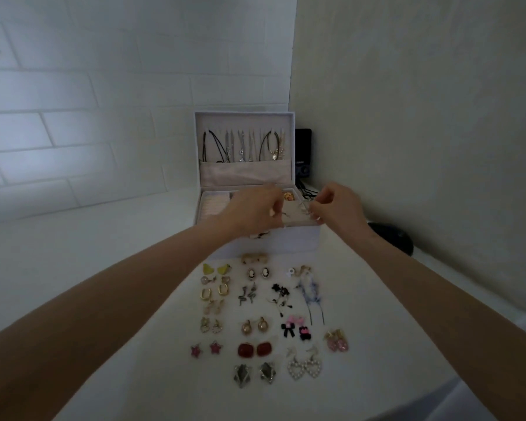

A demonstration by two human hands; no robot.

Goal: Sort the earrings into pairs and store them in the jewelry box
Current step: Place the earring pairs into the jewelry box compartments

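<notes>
A home dressing corner.
A white tabletop point(104, 253) fills a corner between a white brick-tiled wall point(73, 117) and a plain painted wall point(422, 117). An open jewelry box point(286, 243) with necklaces point(240, 147) hung in its lid, rows of earrings point(246, 327) and a small black speaker point(303, 141) suggest a private room.

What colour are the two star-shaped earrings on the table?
The star earrings are pink, clearest in the head view.

Dim, soft, wide-angle bowing at edges
</notes>
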